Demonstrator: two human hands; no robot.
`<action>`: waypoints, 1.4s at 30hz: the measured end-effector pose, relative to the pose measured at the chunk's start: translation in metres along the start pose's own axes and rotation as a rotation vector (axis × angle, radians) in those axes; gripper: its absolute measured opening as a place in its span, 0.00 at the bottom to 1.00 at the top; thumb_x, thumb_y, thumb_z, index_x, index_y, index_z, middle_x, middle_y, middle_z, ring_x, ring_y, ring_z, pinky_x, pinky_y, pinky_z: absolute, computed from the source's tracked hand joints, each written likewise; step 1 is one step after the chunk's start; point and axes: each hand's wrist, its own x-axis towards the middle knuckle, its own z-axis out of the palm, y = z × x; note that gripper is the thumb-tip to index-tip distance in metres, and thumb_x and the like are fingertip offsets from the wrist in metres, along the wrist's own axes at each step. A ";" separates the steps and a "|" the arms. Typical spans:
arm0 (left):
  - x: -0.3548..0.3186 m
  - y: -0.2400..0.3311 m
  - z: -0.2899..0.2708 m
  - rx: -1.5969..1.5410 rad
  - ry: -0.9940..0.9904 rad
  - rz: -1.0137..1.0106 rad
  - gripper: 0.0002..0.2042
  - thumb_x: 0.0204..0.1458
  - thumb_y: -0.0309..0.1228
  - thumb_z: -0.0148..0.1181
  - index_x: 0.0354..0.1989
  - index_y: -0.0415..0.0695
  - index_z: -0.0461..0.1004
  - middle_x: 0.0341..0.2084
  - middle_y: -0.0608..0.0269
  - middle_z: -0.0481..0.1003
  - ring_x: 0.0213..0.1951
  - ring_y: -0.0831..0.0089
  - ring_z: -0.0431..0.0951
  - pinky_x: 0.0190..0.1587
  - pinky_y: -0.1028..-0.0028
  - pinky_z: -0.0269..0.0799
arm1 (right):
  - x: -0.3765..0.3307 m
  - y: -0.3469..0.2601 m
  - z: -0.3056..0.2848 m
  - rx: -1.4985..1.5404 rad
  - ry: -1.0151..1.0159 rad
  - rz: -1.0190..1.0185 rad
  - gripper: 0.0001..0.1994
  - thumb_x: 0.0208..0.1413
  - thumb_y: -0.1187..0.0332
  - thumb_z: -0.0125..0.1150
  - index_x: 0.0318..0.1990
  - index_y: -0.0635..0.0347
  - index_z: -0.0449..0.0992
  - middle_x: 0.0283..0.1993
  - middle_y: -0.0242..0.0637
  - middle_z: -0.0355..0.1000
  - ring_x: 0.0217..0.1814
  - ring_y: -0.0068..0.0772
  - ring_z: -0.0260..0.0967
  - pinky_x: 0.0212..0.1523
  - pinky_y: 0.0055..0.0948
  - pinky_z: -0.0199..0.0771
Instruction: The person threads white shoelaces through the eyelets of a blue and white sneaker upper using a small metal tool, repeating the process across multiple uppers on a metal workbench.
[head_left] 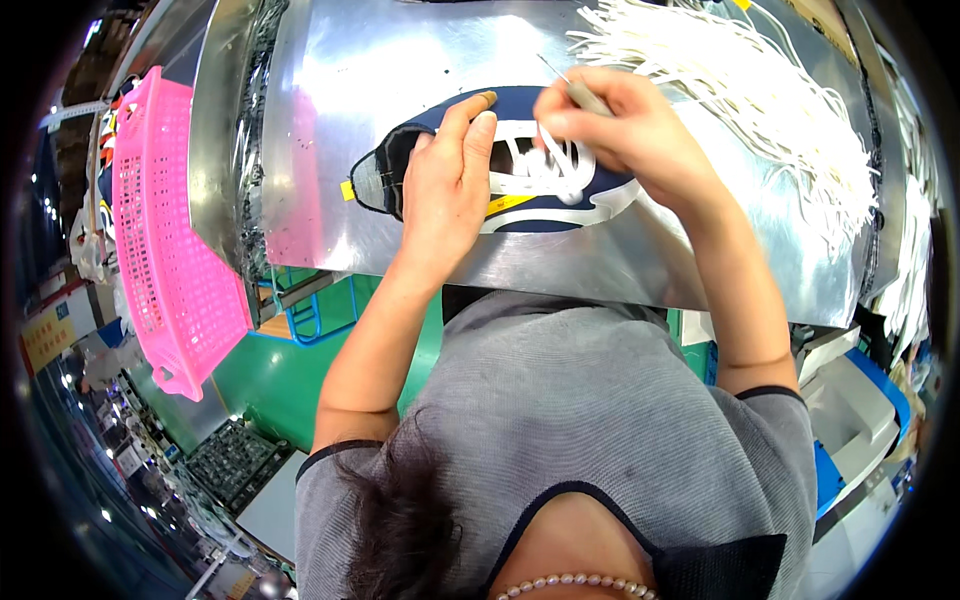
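Observation:
A navy shoe upper (548,225) with white trim lies on its side across the metal table, its grey-lined heel end to the left. My left hand (448,190) grips it around the collar, with fingertips on its far edge. A white shoelace (572,165) runs through the eyelet area and stands up in loose loops. My right hand (632,130) is closed over the toe half, holding a thin-shafted hand tool (588,98) with a grey-brown handle. The tool's metal shaft points up and left; its tip is too small to make out. Lace strands rise beneath the right fingers.
A large bundle of white laces (740,90) spreads over the right of the metal table (345,45). At the table's left edge stands a pink perforated basket (180,255). A grey-white bin with blue edging (850,410) is at the lower right.

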 end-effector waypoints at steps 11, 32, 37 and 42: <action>-0.002 -0.004 0.017 0.038 0.111 -0.062 0.23 0.46 0.45 0.72 0.49 0.49 0.79 0.32 0.59 0.80 0.37 0.59 0.74 0.46 0.65 0.68 | 0.022 0.048 0.010 -0.358 0.236 -0.173 0.09 0.55 0.69 0.64 0.41 0.62 0.78 0.34 0.36 0.76 0.35 0.28 0.73 0.41 0.27 0.72; -0.014 -0.006 0.022 0.034 0.175 0.140 0.20 0.49 0.28 0.67 0.52 0.45 0.76 0.38 0.60 0.80 0.36 0.67 0.76 0.46 0.68 0.69 | -0.008 0.028 0.015 -0.941 0.136 -0.235 0.07 0.57 0.72 0.58 0.39 0.64 0.69 0.26 0.44 0.75 0.29 0.48 0.75 0.29 0.42 0.71; -0.013 -0.001 0.019 -0.173 0.002 -0.086 0.18 0.52 0.22 0.60 0.54 0.40 0.74 0.41 0.55 0.80 0.32 0.74 0.79 0.36 0.76 0.72 | 0.013 0.031 0.032 -1.252 0.100 -0.225 0.11 0.55 0.71 0.59 0.41 0.66 0.66 0.26 0.47 0.76 0.33 0.51 0.77 0.31 0.44 0.75; -0.012 -0.001 0.006 -0.504 -0.002 -0.179 0.22 0.55 0.21 0.60 0.59 0.36 0.69 0.47 0.59 0.77 0.44 0.77 0.78 0.48 0.77 0.75 | -0.028 0.002 -0.004 -0.926 0.262 -0.185 0.10 0.63 0.64 0.53 0.39 0.61 0.75 0.31 0.45 0.78 0.35 0.48 0.77 0.34 0.42 0.73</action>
